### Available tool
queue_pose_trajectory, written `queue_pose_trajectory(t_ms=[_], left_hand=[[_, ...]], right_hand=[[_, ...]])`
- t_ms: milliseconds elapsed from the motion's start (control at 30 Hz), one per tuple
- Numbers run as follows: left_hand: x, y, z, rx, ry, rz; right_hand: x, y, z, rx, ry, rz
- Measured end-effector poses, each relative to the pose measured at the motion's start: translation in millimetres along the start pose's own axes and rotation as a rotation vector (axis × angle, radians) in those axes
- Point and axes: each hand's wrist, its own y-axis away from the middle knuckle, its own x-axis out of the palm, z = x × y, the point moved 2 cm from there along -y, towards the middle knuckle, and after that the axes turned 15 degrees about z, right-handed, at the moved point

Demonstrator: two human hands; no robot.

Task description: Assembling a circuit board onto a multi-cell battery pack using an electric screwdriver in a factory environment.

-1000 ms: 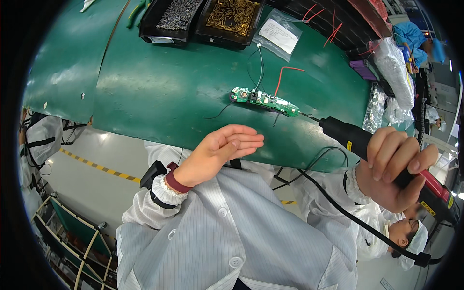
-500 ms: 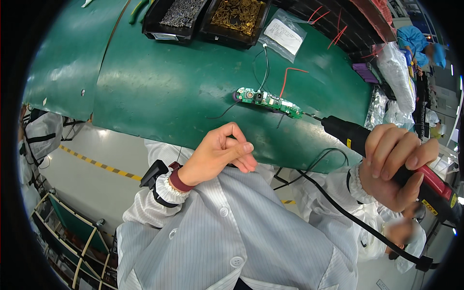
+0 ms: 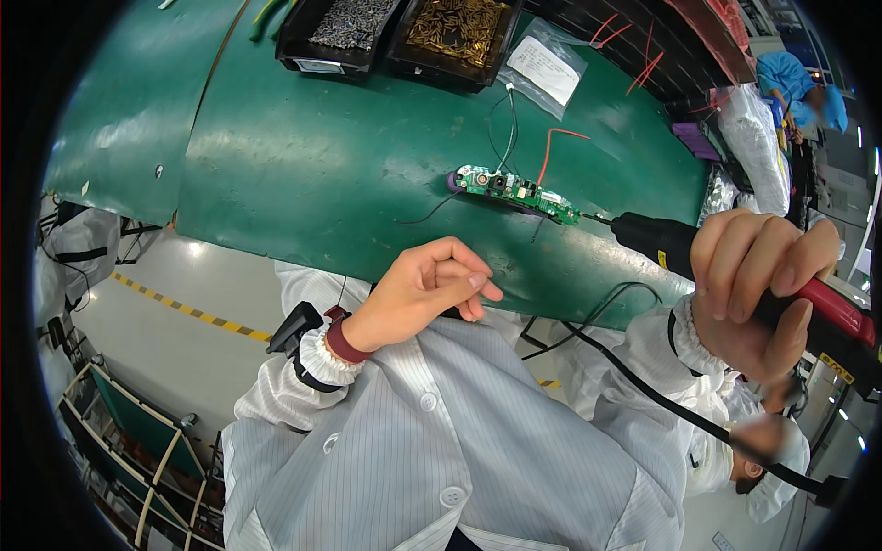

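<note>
Electronics workshop — circuit board [image 3: 519, 191], parts bins [image 3: 358, 73]

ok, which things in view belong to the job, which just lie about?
In the job, it seems:
black-and-red tool with thin metal bit, in the right hand
narrow green circuit board by its tip

Apparently lying about:
clear plastic bag with white paper
stack of flat purple pieces

The right hand [image 3: 758, 275] covers part of the power screwdriver [image 3: 657, 241]; whether its thin tip touches the circuit board [image 3: 519, 191] is too small to tell. The top edge cuts off two black bins [image 3: 322, 66] and green handles [image 3: 265, 20]. A co-worker's head [image 3: 770, 439] is blurred.
</note>
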Motion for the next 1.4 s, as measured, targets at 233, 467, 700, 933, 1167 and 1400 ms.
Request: queue_pose_trajectory(t_ms=[233, 467, 700, 933, 1167, 1400], left_hand=[[-3, 1, 2, 0.053, -0.021, 0.015], [0, 2, -7, 0.064, -0.026, -0.005], [10, 2, -21, 0.162, -0.01, -0.013], [20, 2, -19, 0.292, 0.031, -0.004], [20, 3, -15, 0.303, 0.036, 0.008], [19, 3, -12, 0.411, -0.218, -0.048]], right_hand=[[-2, -2, -2, 0.0, -0.022, 0.005], [-2, 2, -2, -0.039, -0.082, 0.03], [20, 14, 23, -0.335, -0.33, -0.085], [46, 8, 11, -0.493, -0.543, -0.031], [45, 7, 9, -0.529, -0.461, 0.037], [46, 2, 11, -0.433, -0.414, 0.207]])
